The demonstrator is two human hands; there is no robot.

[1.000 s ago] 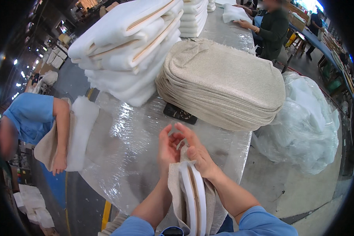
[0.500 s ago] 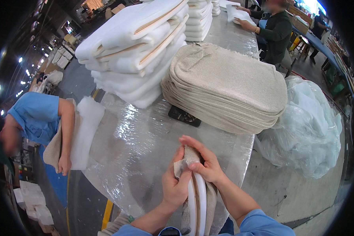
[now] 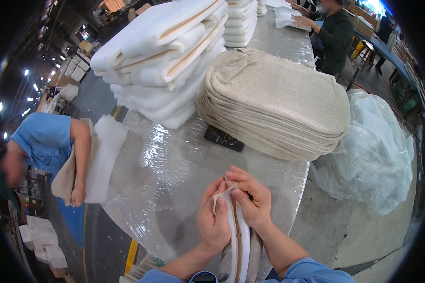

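A beige fabric cover (image 3: 255, 252) is wrapped around a folded white pad (image 3: 243, 238) with a brown layer along its middle, both pointing away from me. My left hand (image 3: 213, 220) is closed on the cover's left edge, its thumb lying along the fabric. My right hand (image 3: 255, 202) pinches the far end of the cover, fingers bent over it and thumb near the opening. Both hands meet at the tip, so the far corner is mostly hidden. The near end of the pad runs down to the lower edge of the picture.
A stack of beige covers (image 3: 278, 104) lies ahead on the plastic-wrapped table (image 3: 170, 188), with a black phone-like object (image 3: 223, 138) beside it. Folded white pads (image 3: 160, 56) are piled behind. Co-workers handle pads at left and far right. A clear plastic bag (image 3: 368, 155) stands to the right.
My right hand's fingers have drawn back from over the cover's far end and now pinch its edge. More of the white pad shows between my hands. The far-right co-worker's hands and pad have shifted.
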